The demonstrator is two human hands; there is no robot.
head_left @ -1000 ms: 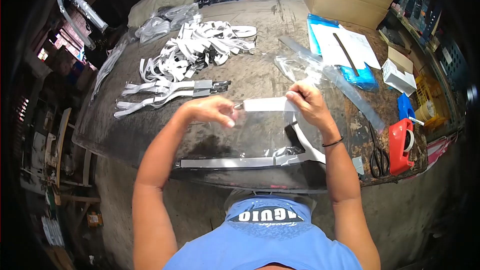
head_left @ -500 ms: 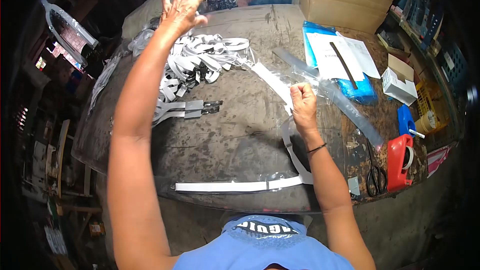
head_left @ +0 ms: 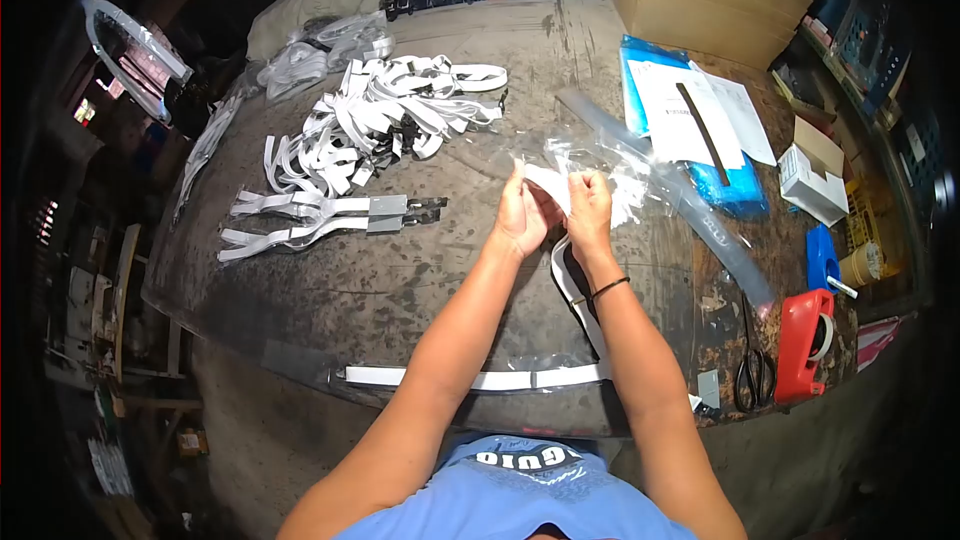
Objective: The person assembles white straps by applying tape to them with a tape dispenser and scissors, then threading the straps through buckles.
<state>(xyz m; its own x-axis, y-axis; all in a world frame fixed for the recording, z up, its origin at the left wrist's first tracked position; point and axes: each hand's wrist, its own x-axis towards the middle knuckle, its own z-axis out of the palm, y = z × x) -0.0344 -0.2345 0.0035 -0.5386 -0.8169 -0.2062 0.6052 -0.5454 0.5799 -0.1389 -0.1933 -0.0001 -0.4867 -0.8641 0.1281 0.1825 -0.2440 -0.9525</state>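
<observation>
A white elastic strap (head_left: 549, 183), apparently one end of a pair of suspenders, is stretched between my hands above the middle of the table. My right hand (head_left: 590, 208) is closed on it. My left hand (head_left: 524, 217) pinches the strap a short way to the left, its thumb pointing up. From my right hand the strap drops to the table, and a long white strap length (head_left: 480, 378) lies along the front edge on clear plastic. To the left is a tangled heap of white suspenders (head_left: 385, 105). Nearer me, two straps join a grey piece with black clips (head_left: 428, 210).
Right of my hands lie clear plastic sleeves (head_left: 715, 230), papers (head_left: 690, 115) and a blue plastic packet (head_left: 728, 192). Black scissors (head_left: 755, 378) and a red tape dispenser (head_left: 803, 345) sit at the right front. A cardboard box (head_left: 715, 0) stands behind.
My left hand has come down from above the heap and now grips the strap beside my right hand. My right hand has shifted slightly left, pulling the strap's end away from the heap.
</observation>
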